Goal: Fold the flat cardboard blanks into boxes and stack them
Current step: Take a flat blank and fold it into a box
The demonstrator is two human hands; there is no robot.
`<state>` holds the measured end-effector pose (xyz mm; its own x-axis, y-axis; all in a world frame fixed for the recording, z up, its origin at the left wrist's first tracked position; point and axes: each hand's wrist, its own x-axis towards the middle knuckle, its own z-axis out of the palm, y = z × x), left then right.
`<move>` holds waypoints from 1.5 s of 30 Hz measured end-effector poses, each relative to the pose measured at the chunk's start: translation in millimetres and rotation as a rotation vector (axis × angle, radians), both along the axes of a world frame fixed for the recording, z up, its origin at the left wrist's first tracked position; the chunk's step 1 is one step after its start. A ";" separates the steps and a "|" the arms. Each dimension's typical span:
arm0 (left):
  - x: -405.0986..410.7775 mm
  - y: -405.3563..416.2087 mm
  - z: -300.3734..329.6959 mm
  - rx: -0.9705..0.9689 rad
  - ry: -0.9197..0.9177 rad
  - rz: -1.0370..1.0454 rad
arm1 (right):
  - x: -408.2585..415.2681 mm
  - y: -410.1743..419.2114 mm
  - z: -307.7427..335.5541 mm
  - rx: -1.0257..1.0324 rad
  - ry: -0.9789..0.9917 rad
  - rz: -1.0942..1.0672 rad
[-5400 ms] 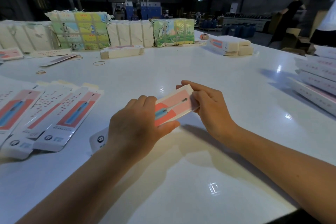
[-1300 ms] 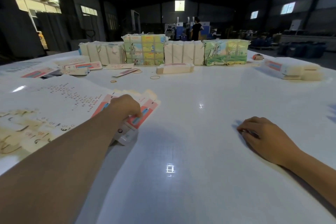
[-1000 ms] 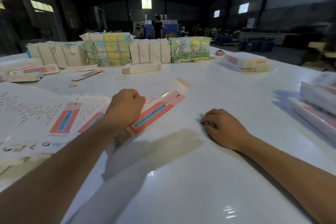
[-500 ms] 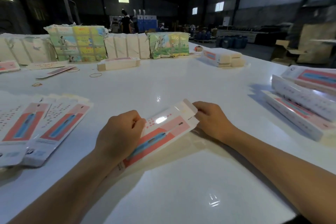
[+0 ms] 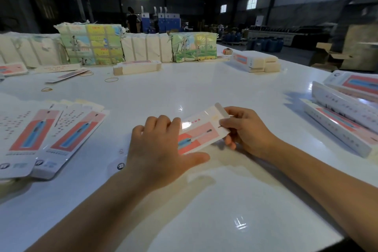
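Note:
A long white cardboard blank (image 5: 199, 134) with a pink panel and a toothbrush picture lies slanted just above the white table (image 5: 204, 200). My left hand (image 5: 157, 147) grips its near half, fingers over the top edge and thumb along the lower edge. My right hand (image 5: 245, 129) pinches the far end, where a small flap sticks up. A fan of flat blanks (image 5: 51, 135) lies at the left. Folded boxes (image 5: 343, 120) are stacked at the right edge.
Wrapped bundles (image 5: 92, 45) line the far side of the table, with a packet of blanks (image 5: 137, 67) and another pile of boxes (image 5: 255, 61) in front of them. Rubber bands (image 5: 111, 80) lie loose at the far left. A person (image 5: 132, 20) stands far behind.
My left hand pulled one blank off the left fan and brought it to the middle. My right hand lifted off the table and took the blank's far end; the end flap now stands up.

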<state>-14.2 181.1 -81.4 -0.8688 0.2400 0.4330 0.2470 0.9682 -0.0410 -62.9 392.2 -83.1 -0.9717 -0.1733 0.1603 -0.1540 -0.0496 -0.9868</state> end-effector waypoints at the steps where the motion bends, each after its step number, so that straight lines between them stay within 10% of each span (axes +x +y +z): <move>1: 0.2 2.9 -1.1 -0.024 -0.008 0.021 | 0.4 -0.1 -0.1 -0.007 0.001 0.002; 13: -3.3 -6.1 14.7 0.269 -0.032 0.101 | 10.3 -1.6 5.9 0.062 0.278 -0.360; 45: -0.6 18.3 7.1 0.095 -0.019 0.099 | 25.5 -23.4 3.0 0.369 0.344 -0.169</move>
